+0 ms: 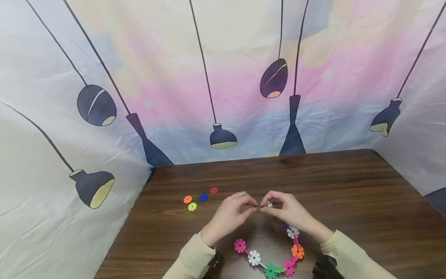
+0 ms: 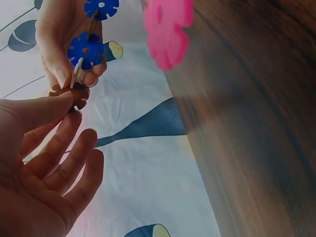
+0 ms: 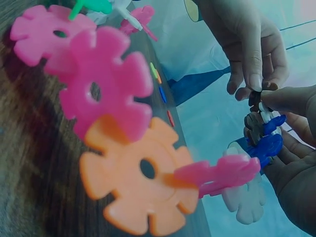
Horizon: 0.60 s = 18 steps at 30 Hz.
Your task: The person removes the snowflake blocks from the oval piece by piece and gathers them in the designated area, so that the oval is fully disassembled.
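Note:
Both hands meet above the table's middle. My left hand pinches a brown notched plastic disc between thumb and fingers. A pale disc, seen edge-on, slots into that brown disc, with blue discs further along. My right hand holds this end of a chain of interlocking flower-shaped discs, fingertips right by the brown one. From there the chain curves down past a white disc, an orange disc and pink ones, then a green disc and a white one, to a pink disc at its other end.
Several loose discs lie to the left of the hands: orange, yellow-green, blue and red. The dark wooden table backs onto a hanging cloth printed with lamps.

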{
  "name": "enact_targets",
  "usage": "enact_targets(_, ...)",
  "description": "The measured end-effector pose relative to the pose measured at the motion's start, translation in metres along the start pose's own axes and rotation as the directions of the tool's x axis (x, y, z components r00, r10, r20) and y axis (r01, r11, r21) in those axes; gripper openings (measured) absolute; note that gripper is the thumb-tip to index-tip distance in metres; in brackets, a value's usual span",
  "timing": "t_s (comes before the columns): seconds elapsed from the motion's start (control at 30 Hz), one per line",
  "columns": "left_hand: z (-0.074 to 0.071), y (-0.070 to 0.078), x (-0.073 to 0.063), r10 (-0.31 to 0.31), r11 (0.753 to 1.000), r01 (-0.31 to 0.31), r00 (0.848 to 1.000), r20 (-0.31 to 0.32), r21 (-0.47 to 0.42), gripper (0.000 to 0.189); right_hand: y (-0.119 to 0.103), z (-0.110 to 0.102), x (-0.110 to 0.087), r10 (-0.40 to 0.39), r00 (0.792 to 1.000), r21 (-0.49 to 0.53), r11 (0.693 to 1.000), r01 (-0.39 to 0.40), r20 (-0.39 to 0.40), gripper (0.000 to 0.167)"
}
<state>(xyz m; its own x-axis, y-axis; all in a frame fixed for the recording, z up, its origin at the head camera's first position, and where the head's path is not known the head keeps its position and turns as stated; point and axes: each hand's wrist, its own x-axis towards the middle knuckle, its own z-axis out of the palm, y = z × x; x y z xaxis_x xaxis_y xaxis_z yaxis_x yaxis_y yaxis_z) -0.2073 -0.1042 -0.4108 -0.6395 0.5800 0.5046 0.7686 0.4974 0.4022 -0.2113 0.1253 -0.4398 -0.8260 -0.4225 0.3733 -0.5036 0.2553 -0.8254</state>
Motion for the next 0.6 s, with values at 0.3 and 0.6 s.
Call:
enact_targets(0.3, 0.0006, -0.0021, -0.0008, -0.004, 0.999, 0.007, 0.998, -0.064, 0.052, 0.007, 0.0014, -0.0004, 0.0007, 0.050, 0.999, -0.046, 0.998, -0.049, 0.017, 0.045)
enact_targets(0.6, -0.0021, -0.0019, -0.0013, -0.027, 0.997, 0.032, 0.997, -0.072, 0.067, 0.010, -0.0001, 0.0011, 0.0006, 0.056, 0.998, -0.107, 0.993, -0.052, 0.030, 0.044)
